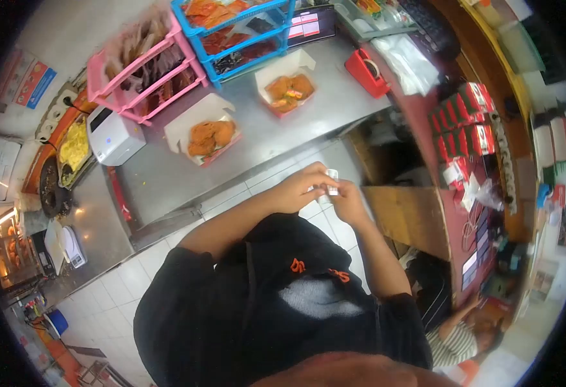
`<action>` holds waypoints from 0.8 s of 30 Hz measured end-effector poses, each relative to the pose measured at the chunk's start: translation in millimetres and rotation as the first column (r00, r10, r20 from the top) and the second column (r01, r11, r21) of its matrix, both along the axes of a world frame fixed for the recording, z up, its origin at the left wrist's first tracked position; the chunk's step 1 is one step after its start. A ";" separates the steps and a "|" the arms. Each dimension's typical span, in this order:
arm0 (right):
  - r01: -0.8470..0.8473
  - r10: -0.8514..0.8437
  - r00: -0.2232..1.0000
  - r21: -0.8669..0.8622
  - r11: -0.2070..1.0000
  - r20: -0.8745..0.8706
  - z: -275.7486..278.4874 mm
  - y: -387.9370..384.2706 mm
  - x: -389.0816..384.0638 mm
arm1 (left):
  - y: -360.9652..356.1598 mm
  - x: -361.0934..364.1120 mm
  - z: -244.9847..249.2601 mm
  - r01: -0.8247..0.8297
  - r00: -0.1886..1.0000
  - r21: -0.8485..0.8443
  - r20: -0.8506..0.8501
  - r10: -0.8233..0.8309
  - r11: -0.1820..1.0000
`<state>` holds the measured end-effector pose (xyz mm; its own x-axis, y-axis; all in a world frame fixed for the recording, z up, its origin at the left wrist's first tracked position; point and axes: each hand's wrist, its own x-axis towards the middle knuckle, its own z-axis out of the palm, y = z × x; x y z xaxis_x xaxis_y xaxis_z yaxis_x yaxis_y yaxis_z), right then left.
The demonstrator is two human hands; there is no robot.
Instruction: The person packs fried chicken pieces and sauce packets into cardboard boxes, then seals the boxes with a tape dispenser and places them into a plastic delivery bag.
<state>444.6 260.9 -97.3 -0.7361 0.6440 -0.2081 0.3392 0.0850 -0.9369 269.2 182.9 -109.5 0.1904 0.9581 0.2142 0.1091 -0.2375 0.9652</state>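
In front of my body, over the tiled floor gap, my left hand (301, 188) and my right hand (347, 198) come together. Both are closed, with fingertips pinching a small white slip (332, 175) that looks like folded paper; fingers cover part of it. On the steel counter beyond my hands stand two open food boxes. Fried chicken (212, 137) fills the nearer left box (176, 129). More fried pieces and small sachets (289, 94) lie in the other box (303, 61).
A pink rack (118, 97) and a blue rack (247, 64) hold packets at the back. A white printer (114, 137) stands left, a red tape dispenser (367, 73) right. A person in a striped shirt (454, 345) sits at lower right.
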 end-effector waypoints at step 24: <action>-0.209 0.095 0.978 0.898 0.388 0.187 -133.4 520.0 -173.1 | 315.9 -24.1 -221.2 -0.794 0.265 0.247 -0.682 0.681 0.556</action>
